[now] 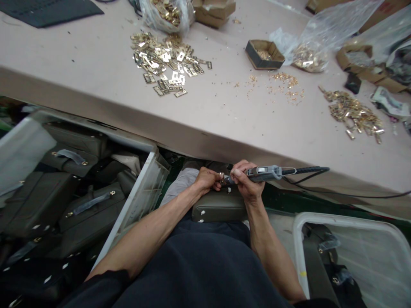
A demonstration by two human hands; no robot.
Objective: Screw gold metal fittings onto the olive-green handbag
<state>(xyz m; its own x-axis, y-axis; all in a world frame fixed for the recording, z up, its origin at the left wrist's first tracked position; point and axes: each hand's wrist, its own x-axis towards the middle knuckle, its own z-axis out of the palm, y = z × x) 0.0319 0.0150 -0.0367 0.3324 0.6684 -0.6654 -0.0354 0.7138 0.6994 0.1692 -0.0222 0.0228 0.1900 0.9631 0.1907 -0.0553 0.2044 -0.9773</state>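
Observation:
On my lap rests a dark olive handbag [218,207] with small white bits on its side. My right hand [245,182] is wrapped round a grey electric screwdriver [265,172], whose black cable runs off to the right. The tool's front end points left, toward my left hand [207,179]. That hand pinches a small gold metal fitting [221,176] just above the bag's far edge. Tool tip and fitting are close together; whether they touch I cannot tell.
Across the table [224,115] lie gold plates [167,60], tiny screws [285,81], a small box [265,54] and gold clasp parts [353,111]. At left a white crate [138,192] holds several olive bags; another white bin [298,256] stands at right.

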